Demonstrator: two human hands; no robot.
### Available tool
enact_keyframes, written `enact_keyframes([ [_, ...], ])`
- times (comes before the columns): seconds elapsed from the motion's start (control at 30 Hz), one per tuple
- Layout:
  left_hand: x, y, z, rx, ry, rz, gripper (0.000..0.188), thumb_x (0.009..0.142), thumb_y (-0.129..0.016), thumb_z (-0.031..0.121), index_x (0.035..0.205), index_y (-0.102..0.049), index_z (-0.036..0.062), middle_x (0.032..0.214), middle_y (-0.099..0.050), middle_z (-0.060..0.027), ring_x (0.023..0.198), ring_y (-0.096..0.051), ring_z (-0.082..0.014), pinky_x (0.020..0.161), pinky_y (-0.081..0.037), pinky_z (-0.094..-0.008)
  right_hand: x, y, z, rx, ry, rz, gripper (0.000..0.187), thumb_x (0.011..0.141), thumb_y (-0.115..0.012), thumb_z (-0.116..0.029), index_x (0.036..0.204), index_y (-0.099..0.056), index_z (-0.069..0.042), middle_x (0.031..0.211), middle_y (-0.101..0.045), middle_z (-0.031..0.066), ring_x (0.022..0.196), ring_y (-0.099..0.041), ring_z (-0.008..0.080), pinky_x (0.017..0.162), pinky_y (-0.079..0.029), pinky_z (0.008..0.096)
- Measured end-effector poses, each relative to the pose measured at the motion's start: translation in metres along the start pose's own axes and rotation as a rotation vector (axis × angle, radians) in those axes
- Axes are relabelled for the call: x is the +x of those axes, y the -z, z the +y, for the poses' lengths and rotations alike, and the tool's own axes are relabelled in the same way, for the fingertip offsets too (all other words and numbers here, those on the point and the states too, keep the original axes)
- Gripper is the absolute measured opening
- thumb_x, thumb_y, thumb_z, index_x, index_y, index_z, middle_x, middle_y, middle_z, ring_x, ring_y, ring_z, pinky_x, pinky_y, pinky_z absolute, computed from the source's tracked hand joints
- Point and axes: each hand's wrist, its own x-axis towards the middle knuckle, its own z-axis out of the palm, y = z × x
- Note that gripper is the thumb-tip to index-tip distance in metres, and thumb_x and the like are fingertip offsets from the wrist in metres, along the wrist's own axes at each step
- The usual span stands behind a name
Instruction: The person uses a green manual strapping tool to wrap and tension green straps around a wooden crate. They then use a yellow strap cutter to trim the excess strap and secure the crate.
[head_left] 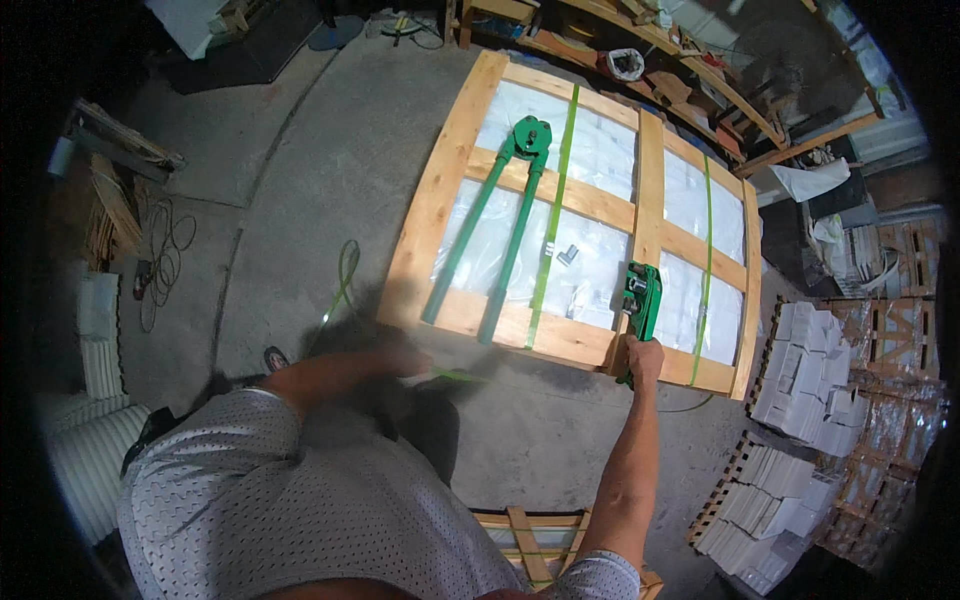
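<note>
My right hand point(646, 358) is wrapped round the handle of a green strapping tensioner point(641, 298), which rests on the near part of a wooden crate point(648, 180). My left hand point(398, 358), smeared by motion, is off the crate's near left edge; its fingers cannot be made out. A green long-handled strap sealer point(531, 140) lies across the crate, handles toward me. Beside it a green plastic strap point(556, 215) runs over the crate, and a second strap point(708, 245) crosses further right. A small metal strap seal point(568, 255) lies on the white wrapping between slats.
Loose green strap point(347, 268) curls on the concrete floor point(280, 200) at left. White stacked slabs point(800, 370) on pallets stand at right. Wooden shelving point(690, 60) with clutter lies beyond the crate. Another slatted crate point(520, 535) is close below me. A cable point(165, 250) coils at far left.
</note>
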Motion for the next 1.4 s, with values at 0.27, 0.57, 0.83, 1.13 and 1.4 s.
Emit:
enact_keyframes([
  [0.27,0.005,0.010,-0.003,0.332,0.188,-0.138,0.034,0.091,-0.054,0.037,0.114,-0.063,0.0143,0.087,-0.064,-0.0191,0.079,-0.063,-0.0343,0.073,-0.050,-0.0456,-0.175,-0.055,-0.026,0.988,-0.318,-0.084,0.025,0.078,-0.069,-0.025,0.075,-0.058,-0.002,0.062,-0.056,0.0049,0.050,-0.055,0.0162,0.048,-0.042,0.0326],
  [0.57,0.017,0.040,0.012,0.119,0.198,-0.330,0.031,0.093,-0.052,0.027,0.110,-0.062,0.0028,0.086,-0.064,-0.0204,0.080,-0.063,-0.0316,0.073,-0.048,-0.0428,-0.452,-0.236,-0.090,1.569,-1.022,0.089,0.015,0.084,-0.063,-0.016,0.088,-0.056,-0.003,0.063,-0.054,0.0046,0.050,-0.054,0.0181,0.047,-0.046,0.0321],
  [0.83,0.016,0.048,0.000,0.324,-0.015,-0.382,0.038,0.096,-0.049,0.035,0.114,-0.060,0.0033,0.100,-0.066,-0.0177,0.089,-0.062,-0.0275,0.081,-0.046,-0.0404,-0.480,-0.316,-0.131,1.636,-1.032,0.066,0.018,0.081,-0.066,-0.023,0.081,-0.060,-0.006,0.065,-0.055,0.0032,0.053,-0.053,0.0152,0.051,-0.044,0.0298],
  [1.13,0.025,0.072,0.080,0.257,0.222,-0.438,0.037,0.096,-0.048,0.036,0.116,-0.060,0.0077,0.092,-0.066,-0.0172,0.085,-0.062,-0.0281,0.078,-0.046,-0.0416,-0.451,-0.326,-0.122,1.707,-0.974,0.010,0.015,0.080,-0.066,-0.017,0.082,-0.060,-0.004,0.066,-0.055,0.0044,0.054,-0.054,0.0154,0.051,-0.045,0.0309],
  [1.4,0.025,0.064,0.077,0.246,0.245,-0.369,0.039,0.096,-0.047,0.034,0.116,-0.060,0.0044,0.099,-0.065,-0.0201,0.094,-0.062,-0.0303,0.087,-0.045,-0.0400,-0.447,-0.338,-0.119,1.555,-0.912,0.020,0.020,0.078,-0.068,-0.019,0.084,-0.063,-0.001,0.067,-0.058,0.0062,0.057,-0.057,0.0177,0.055,-0.046,0.0335],
])
